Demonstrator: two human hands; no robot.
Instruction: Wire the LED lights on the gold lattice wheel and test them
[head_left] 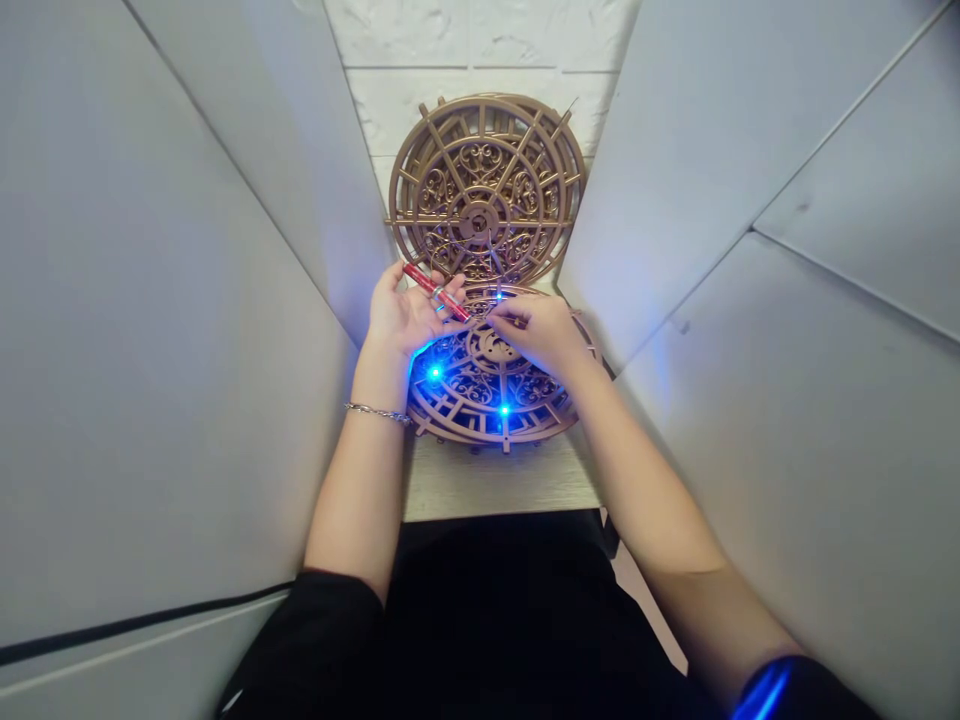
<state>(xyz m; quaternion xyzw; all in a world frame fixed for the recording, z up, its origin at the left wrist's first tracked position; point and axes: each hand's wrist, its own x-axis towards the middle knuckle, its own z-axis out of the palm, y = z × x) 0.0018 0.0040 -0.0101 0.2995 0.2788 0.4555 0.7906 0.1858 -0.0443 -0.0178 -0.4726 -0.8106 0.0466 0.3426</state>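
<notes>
A round brown openwork disc lies flat on the small wooden table, with blue lights glowing through it. My left hand rests at the disc's left edge, palm up, fingers curled round a thin red pen-like tool that slants across it. My right hand is over the disc's upper middle, fingers pinched together near the tool's tip; what they pinch is too small to make out. A bracelet sits on my left wrist.
A second matching openwork disc leans upright against the white back wall behind the flat one. Grey partition panels close in on both sides, the right one close to my forearm. A black cable runs along the lower left.
</notes>
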